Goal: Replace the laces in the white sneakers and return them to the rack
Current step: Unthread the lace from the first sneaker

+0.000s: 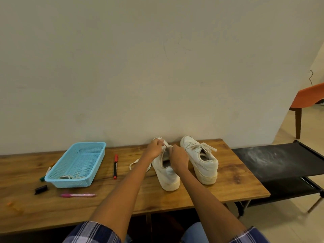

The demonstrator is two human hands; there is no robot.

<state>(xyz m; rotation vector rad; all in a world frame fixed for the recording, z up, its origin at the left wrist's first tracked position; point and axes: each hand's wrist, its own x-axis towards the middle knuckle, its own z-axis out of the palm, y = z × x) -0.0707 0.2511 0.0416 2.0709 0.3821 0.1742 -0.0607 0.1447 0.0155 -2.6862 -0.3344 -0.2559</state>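
threading the near white leather sneaker point(166, 170) mid-table, left hand point(154, 149) and right hand point(178, 157) both pinching its flat white lace point(166, 146) above the eyelets. best kept flat, untwisted, pulled even. two sneakers, the other laced white sneaker point(201, 160) just beside; one pale blue plastic mesh basket point(77, 165); one red-and-black marker point(115, 166).

Both hands, left hand point(154, 148) and right hand point(178, 156), pinching lace point(166, 146) over unlaced sneaker point(166, 172).
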